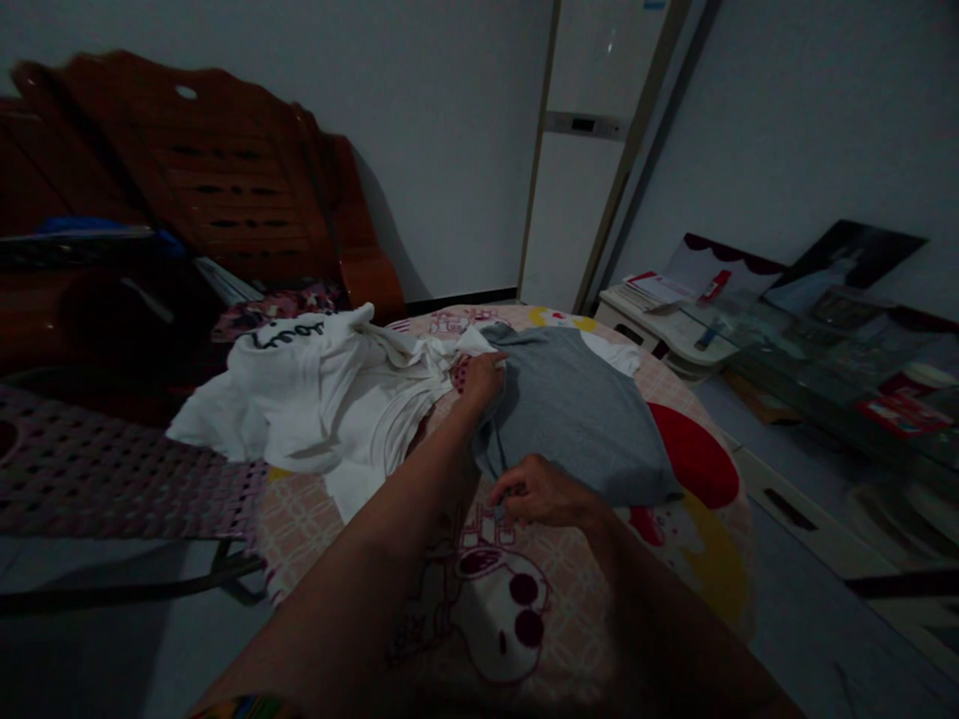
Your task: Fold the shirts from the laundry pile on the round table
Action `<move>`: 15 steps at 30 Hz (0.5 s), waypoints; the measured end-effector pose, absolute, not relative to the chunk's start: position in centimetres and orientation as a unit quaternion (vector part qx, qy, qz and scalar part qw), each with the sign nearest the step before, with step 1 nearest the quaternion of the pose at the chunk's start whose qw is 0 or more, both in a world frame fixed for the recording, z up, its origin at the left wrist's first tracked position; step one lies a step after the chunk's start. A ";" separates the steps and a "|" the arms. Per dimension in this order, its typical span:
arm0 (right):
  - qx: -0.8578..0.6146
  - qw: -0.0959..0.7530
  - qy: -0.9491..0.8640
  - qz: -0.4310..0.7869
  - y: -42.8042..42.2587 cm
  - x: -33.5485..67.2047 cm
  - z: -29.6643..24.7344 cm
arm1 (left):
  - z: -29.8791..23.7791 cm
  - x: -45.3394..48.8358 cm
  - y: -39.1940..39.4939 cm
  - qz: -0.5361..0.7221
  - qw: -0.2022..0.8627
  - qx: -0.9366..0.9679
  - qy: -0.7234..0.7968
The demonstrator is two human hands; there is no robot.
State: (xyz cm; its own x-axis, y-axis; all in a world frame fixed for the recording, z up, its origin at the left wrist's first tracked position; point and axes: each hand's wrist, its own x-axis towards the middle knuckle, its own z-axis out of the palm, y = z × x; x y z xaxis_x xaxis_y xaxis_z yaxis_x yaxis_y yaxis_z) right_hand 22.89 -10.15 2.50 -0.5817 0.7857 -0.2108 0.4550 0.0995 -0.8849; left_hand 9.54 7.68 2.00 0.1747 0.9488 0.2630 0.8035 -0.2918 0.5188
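Observation:
A grey shirt (584,409) is spread over the round table, its left edge lying between my hands. My left hand (485,384) is closed at the far left corner of the shirt, fingers curled down on the cloth. Nearer to me, my right hand (543,492) pinches the near left edge, where a narrow strip of fabric hangs loosely. Left of my left hand lies a crumpled white garment (300,384) with black lettering. Some white cloth (612,352) shows from behind the grey shirt. My fingertips are partly hidden in the dim light.
A patterned tablecloth (494,619) with cartoon figures covers the table. At left stand a carved wooden chair (217,190) and a woven lounger (135,459). A tall white cabinet-like unit (573,210) is behind. To the right is a glass-topped stand (809,350) with papers and boxes.

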 end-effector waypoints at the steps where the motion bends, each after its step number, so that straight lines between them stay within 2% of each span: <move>1: -0.432 0.135 -0.708 0.542 -10.0 23.5 2.6 | 1.6 10.3 7.4 0.256 0.144 0.774 0.561; 5: -0.467 0.097 -0.667 0.573 -9.6 25.3 2.6 | 0.5 11.3 7.2 0.264 0.206 0.797 0.503; 8: -0.461 0.094 -0.659 0.587 -9.4 25.9 2.3 | 0.0 10.4 8.1 0.360 0.214 0.708 0.569; 11: -0.449 0.097 -0.656 0.599 -9.3 26.0 2.0 | -0.2 9.1 9.3 0.436 0.171 0.596 0.652; 15: -0.454 0.087 -0.650 0.603 -9.3 25.8 1.8 | -0.3 7.7 10.7 0.372 0.157 0.597 0.694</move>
State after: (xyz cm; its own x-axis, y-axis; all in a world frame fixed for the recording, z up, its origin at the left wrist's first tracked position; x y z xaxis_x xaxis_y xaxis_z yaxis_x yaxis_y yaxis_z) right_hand 25.82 -9.32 1.77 -0.5724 0.6955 -0.4343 0.4848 -0.1401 -0.8633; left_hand 7.69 10.66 -0.32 -0.2390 0.9443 0.2261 0.7108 0.0115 0.7033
